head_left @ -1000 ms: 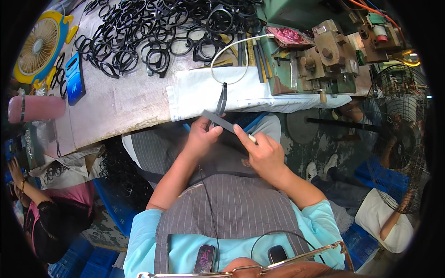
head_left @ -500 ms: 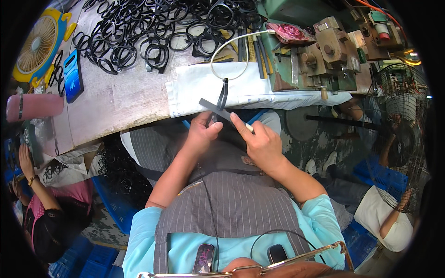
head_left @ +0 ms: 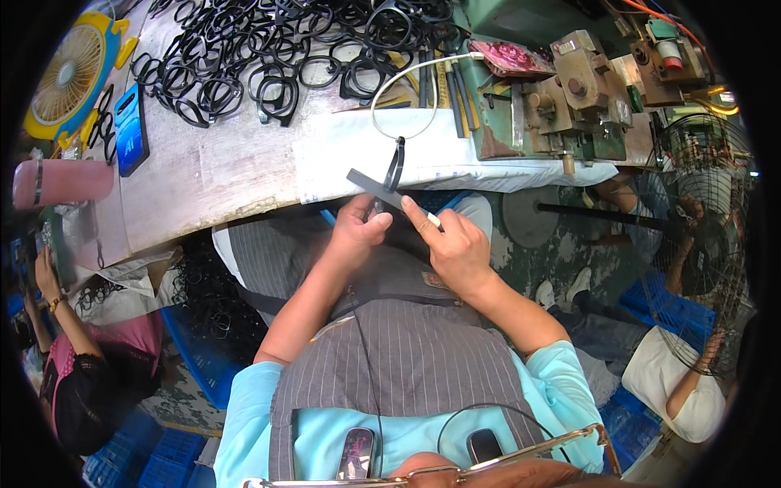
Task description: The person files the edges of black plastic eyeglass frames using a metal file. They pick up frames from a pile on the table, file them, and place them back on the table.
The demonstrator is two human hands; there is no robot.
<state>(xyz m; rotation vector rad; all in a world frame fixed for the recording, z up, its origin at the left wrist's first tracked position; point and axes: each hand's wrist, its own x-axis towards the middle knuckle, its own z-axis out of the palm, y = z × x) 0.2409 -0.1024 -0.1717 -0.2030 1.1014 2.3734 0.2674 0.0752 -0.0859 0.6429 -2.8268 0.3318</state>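
Note:
My right hand [head_left: 462, 254] is closed around the pale handle of a flat dark grey file [head_left: 371, 187], its index finger stretched along the blade. The file slants up to the left at the table's front edge. A black eyeglass frame [head_left: 395, 165] shows just beyond the blade, one part standing upright over the white cloth [head_left: 342, 154]. My left hand [head_left: 358, 231] is closed with the thumb raised, gripping the frame's near part, which is mostly hidden by fingers and file. The file lies across the frame and seems to touch it.
A heap of black eyeglass frames [head_left: 268, 49] covers the table's far side, beside several more files [head_left: 460, 93]. A metal machine [head_left: 582, 89] stands right. At left are a yellow-blue fan [head_left: 65, 81], a phone [head_left: 130, 134] and a pink bottle [head_left: 73, 182]. Co-workers sit on both sides.
The file and my right hand have shifted slightly up and left over the frame. My left hand keeps its grip. At far left, a co-worker's hand has moved slightly.

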